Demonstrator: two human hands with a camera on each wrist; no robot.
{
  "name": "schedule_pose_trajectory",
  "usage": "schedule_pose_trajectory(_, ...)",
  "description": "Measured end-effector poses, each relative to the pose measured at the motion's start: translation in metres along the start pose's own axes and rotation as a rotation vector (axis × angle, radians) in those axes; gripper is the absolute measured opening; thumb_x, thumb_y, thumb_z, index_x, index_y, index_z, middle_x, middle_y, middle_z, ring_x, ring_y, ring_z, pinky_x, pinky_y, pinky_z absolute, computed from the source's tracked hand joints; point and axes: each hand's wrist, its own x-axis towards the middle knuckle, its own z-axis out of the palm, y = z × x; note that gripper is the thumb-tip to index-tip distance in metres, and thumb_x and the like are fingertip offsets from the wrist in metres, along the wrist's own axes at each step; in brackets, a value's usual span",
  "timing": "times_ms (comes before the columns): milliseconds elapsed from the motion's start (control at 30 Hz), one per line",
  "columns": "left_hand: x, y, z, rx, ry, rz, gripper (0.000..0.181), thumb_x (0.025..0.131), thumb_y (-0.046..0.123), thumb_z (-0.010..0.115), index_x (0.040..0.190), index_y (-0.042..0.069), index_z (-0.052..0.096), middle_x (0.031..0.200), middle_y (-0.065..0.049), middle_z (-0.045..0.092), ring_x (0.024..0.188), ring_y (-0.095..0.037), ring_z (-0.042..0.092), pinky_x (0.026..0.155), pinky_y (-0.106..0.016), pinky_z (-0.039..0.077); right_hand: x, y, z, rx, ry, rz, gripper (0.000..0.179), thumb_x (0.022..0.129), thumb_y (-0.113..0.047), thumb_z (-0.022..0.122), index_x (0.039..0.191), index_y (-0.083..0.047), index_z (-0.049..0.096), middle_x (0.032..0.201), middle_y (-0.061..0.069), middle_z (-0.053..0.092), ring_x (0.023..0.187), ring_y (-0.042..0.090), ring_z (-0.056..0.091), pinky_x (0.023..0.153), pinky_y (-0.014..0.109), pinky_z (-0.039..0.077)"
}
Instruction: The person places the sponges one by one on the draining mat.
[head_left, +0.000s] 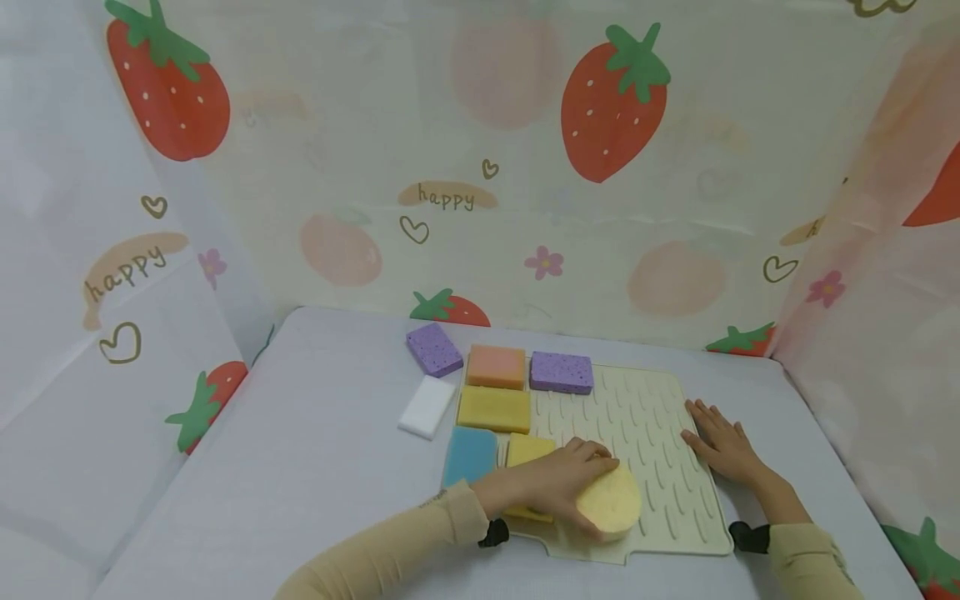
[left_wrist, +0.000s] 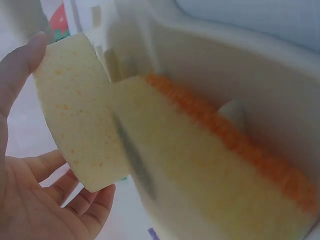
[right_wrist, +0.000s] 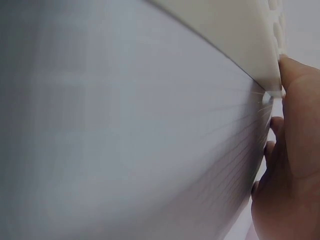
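My left hand [head_left: 562,479] grips a round pale-yellow sponge [head_left: 617,500] by its sides, near the front of a cream ridged drying mat [head_left: 660,450]. In the left wrist view, the thumb and fingers stand on opposite edges of this sponge [left_wrist: 82,115]. A yellow sponge [head_left: 529,447] is partly hidden beneath the left wrist; the left wrist view shows a sponge with an orange layer [left_wrist: 200,165] close by. At the mat's right edge, my right hand [head_left: 723,446] lies with relaxed fingers on the table, its thumb touching the mat's rim [right_wrist: 272,65].
Along the mat's left side are a blue sponge [head_left: 470,456], a yellow sponge [head_left: 493,408] and an orange sponge [head_left: 497,367]. A purple sponge [head_left: 561,372] lies at its back. Off the mat, another purple sponge [head_left: 434,349] and a white sponge [head_left: 427,407] lie on the white table [head_left: 315,433].
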Motion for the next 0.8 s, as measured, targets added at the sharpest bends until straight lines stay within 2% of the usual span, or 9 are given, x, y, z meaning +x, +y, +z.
schedule_pose_trajectory(267, 0.002, -0.003, 0.010, 0.001, -0.006, 0.005, 0.099, 0.071, 0.064, 0.066, 0.145, 0.012, 0.028, 0.144, -0.002, 0.031, 0.127, -0.015, 0.032, 0.103, -0.023, 0.032, 0.000, 0.000, -0.001, 0.005, -0.001, -0.002, 0.065, 0.096, -0.035, 0.045, 0.147, -0.005, 0.019, 0.149, 0.027, 0.017, 0.134, 0.050, 0.011, 0.096, 0.073, 0.002)
schedule_pose_trajectory(467, 0.003, -0.004, 0.015, 0.008, -0.008, -0.016, 0.098, 0.072, 0.065, 0.064, 0.146, 0.013, 0.027, 0.145, -0.001, 0.031, 0.128, -0.014, 0.031, 0.104, -0.023, 0.031, 0.000, 0.000, 0.000, 0.001, -0.001, -0.001, 0.066, 0.096, -0.036, 0.046, 0.147, -0.004, 0.020, 0.149, 0.028, 0.018, 0.134, 0.051, 0.011, 0.096, 0.073, 0.002)
schedule_pose_trajectory(800, -0.001, 0.000, 0.010, 0.046, -0.038, -0.035, 0.099, 0.073, 0.068, 0.060, 0.148, 0.016, 0.023, 0.149, -0.003, 0.026, 0.133, -0.017, 0.028, 0.106, -0.029, 0.031, 0.000, -0.003, -0.002, 0.005, -0.003, 0.000, 0.065, 0.096, -0.035, 0.046, 0.147, -0.003, 0.020, 0.148, 0.029, 0.018, 0.134, 0.051, 0.011, 0.096, 0.073, 0.002)
